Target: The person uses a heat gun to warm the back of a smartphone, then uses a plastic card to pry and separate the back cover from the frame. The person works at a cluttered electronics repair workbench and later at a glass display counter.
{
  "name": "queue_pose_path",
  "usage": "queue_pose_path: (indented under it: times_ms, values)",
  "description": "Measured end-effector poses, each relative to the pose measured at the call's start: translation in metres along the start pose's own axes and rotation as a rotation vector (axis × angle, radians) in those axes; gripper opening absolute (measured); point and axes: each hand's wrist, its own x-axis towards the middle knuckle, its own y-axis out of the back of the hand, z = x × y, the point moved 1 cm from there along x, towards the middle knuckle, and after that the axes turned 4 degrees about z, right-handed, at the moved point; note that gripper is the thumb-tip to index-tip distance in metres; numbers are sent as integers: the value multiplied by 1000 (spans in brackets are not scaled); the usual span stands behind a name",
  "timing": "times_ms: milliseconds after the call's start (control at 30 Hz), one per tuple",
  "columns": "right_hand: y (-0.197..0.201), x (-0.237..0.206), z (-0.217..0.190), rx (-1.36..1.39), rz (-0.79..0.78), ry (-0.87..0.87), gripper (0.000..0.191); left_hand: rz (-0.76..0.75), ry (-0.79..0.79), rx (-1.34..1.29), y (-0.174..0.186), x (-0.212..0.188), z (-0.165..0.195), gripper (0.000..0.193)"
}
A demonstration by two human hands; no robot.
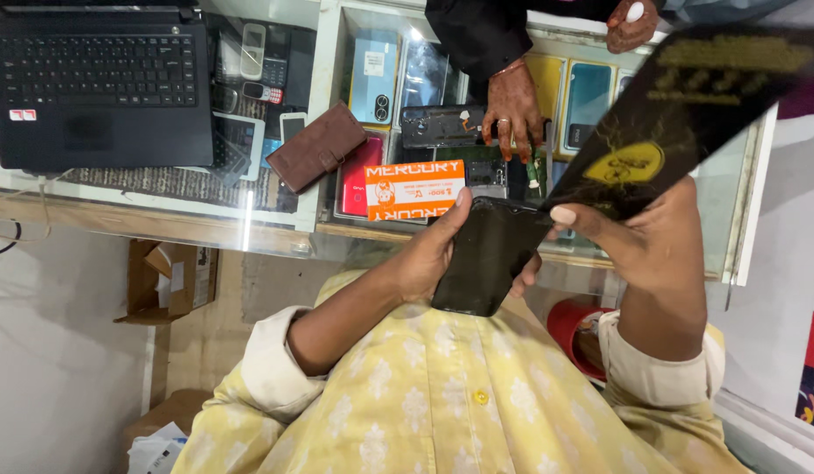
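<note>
Phone (487,254): black, glossy, slightly tilted

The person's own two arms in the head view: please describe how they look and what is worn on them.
Both arms wear a pale yellow garment with a faint white flower-like pattern and a yellow button at the front. The sleeves are rolled up to near the elbows, showing a plain cream lining at the cuffs. The forearms are bare. The left hand and right hand wear no gloves; no ring or watch is visible on them.
</note>
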Motion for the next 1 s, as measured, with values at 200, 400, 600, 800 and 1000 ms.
queue_pose_path:
  times_ms: [200, 400, 600, 800, 1000]
  values:
    - [-3, 11, -7, 50, -88, -92, 13, 29, 33, 133, -1, 1, 2, 100]
    - [2, 15, -9, 24, -117, -192, 17, 46, 26, 92, 0, 2, 1, 98]
    - [1, 17, -3, 56, -129, -166, 20, 73, 23, 102, 3, 2, -2, 95]
    - [1, 13, 1, 57, -103, -138, 25, 73, 4, 69, 4, 2, -4, 92]
    - [6, 9, 12, 158, -139, -136, 18, 78, -18, 43, 7, 2, -7, 94]
